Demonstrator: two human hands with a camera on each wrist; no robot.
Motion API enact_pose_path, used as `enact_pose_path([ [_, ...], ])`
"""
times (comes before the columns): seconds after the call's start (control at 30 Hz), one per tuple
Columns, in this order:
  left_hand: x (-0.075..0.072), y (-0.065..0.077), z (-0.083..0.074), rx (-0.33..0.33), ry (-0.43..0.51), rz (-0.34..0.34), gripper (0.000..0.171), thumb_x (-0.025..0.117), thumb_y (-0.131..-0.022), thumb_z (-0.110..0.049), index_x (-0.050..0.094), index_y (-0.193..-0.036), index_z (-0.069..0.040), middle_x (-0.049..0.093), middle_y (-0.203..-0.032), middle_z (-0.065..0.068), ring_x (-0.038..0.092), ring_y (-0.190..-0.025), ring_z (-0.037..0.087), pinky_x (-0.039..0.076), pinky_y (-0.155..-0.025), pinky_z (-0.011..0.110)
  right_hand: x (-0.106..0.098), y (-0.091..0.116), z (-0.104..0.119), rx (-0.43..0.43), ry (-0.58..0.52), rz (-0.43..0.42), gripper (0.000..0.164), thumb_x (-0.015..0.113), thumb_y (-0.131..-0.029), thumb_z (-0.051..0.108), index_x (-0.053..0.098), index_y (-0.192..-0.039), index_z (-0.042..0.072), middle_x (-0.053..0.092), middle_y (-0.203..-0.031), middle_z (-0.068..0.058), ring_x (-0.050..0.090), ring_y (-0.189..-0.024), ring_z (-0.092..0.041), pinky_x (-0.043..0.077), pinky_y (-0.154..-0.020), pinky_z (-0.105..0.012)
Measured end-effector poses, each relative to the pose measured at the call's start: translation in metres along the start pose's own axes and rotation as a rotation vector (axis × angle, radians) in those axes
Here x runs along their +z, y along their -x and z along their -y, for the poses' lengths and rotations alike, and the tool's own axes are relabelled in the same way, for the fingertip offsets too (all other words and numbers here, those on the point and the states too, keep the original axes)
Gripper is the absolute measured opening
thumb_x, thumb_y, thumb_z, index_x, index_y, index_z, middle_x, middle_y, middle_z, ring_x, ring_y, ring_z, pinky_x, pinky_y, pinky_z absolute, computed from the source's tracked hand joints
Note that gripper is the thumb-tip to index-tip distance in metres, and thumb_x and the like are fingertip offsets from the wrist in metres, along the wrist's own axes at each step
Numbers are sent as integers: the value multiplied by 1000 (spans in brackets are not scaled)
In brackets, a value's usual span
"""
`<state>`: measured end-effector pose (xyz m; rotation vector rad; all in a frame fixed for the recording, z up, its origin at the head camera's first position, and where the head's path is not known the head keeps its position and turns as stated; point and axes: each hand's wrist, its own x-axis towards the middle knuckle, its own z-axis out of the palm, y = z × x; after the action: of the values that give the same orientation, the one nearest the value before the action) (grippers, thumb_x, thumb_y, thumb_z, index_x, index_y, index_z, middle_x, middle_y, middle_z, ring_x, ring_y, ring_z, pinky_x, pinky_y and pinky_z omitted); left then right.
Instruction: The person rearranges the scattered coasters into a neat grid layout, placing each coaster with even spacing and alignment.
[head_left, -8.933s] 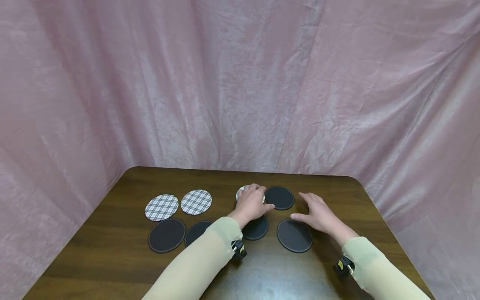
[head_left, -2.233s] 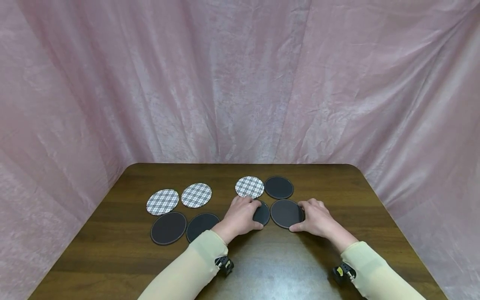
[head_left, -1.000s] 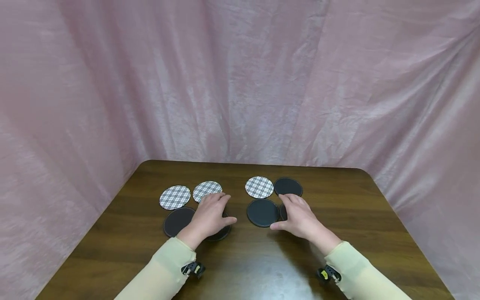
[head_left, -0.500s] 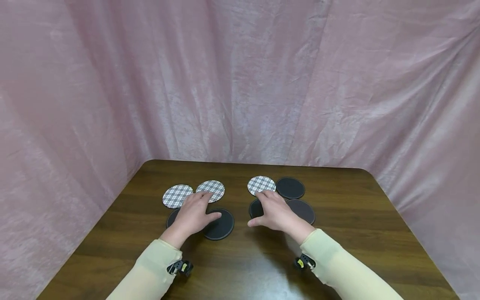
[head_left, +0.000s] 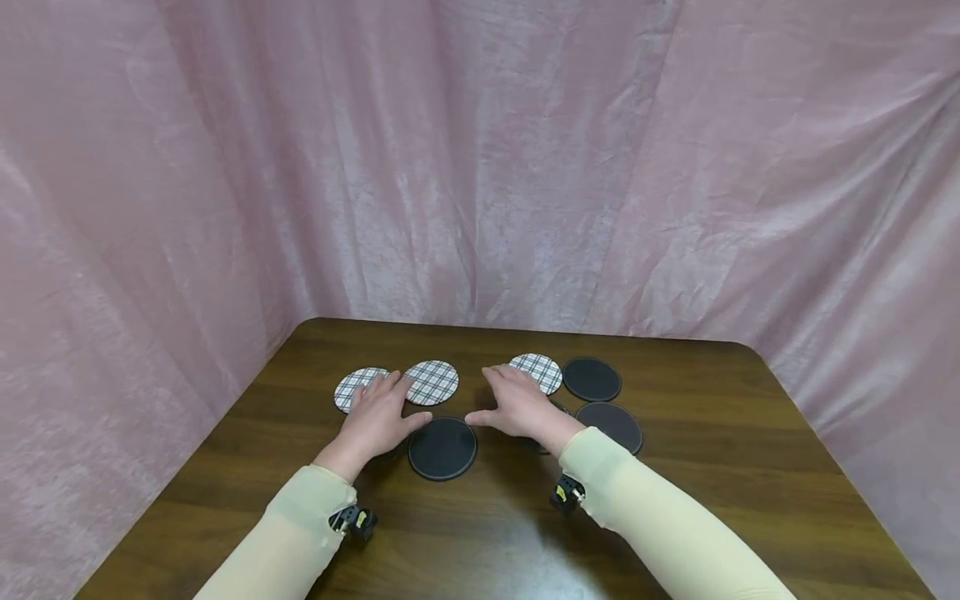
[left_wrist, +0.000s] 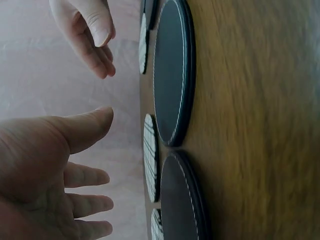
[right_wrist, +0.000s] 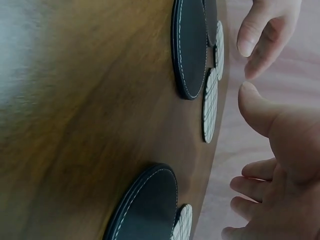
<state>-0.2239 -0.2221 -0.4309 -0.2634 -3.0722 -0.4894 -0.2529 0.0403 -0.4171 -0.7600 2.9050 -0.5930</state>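
Round coasters lie in two groups on a brown wooden table point(head_left: 480, 533). My left hand point(head_left: 375, 421), fingers spread and holding nothing, hovers over the left group. Under it a dark brown coaster point(left_wrist: 180, 200) is mostly hidden in the head view. Beside that lies a black stitched coaster point(head_left: 442, 448), with two plaid coasters behind, the left one point(head_left: 352, 389) partly covered and the right one point(head_left: 432, 383) in sight. My right hand point(head_left: 517, 406) is also empty, raised between the groups with thumb extended. It covers most of another black coaster point(right_wrist: 150, 205).
The right group also has a plaid coaster point(head_left: 542, 372), a black coaster point(head_left: 592, 379) at the back and a dark brown one point(head_left: 611, 425) in front. A pink velvet curtain point(head_left: 480, 167) hangs behind the table's far edge.
Earlier the right group's front brown coaster stood apart; by 2.2 s ago it was beside its black neighbour, a hand at each. Since then both empty hands have moved left.
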Motion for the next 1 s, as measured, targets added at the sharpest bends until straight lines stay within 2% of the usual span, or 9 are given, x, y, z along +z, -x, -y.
enact_pose_path([
  [0.17, -3, -10, 8, -16, 2, -2, 78, 76, -105, -44, 50, -161, 3, 40, -168, 33, 28, -160, 54, 17, -124, 78, 6, -18, 2, 7, -1, 9, 91, 77, -103, 52, 42, -167, -2, 43, -171, -21, 33, -162, -40, 23, -131, -59],
  [0.37, -5, -15, 17, -2, 5, -20, 75, 76, -105, -43, 54, -157, 7, 45, -164, 34, 36, -156, 53, 20, -123, 78, 15, -32, 5, 39, -12, 15, 90, 76, -104, 52, 41, -168, 0, 43, -172, -19, 31, -163, -39, 22, -130, -63],
  [0.53, -5, -18, 26, 6, -4, -30, 75, 79, -103, -41, 56, -154, 9, 50, -160, 34, 40, -154, 52, 23, -122, 78, 25, -42, 6, 37, 32, 21, 90, 75, -103, 55, 43, -167, 0, 45, -170, -18, 33, -162, -38, 24, -129, -63],
  [0.77, -2, -31, 33, 9, 11, -1, 82, 85, -97, -42, 55, -155, 9, 51, -159, 33, 41, -153, 51, 23, -122, 78, 32, -56, 8, 54, 68, 43, 92, 78, -100, 57, 46, -166, 1, 48, -169, -16, 37, -160, -34, 25, -130, -59],
  [1.0, -3, -43, 36, 8, 8, 27, 87, 90, -93, -43, 56, -154, 9, 52, -158, 33, 43, -151, 52, 22, -122, 79, 32, -63, 12, 46, 90, 62, 90, 79, -100, 57, 50, -164, 1, 50, -166, -17, 40, -158, -35, 28, -130, -57],
])
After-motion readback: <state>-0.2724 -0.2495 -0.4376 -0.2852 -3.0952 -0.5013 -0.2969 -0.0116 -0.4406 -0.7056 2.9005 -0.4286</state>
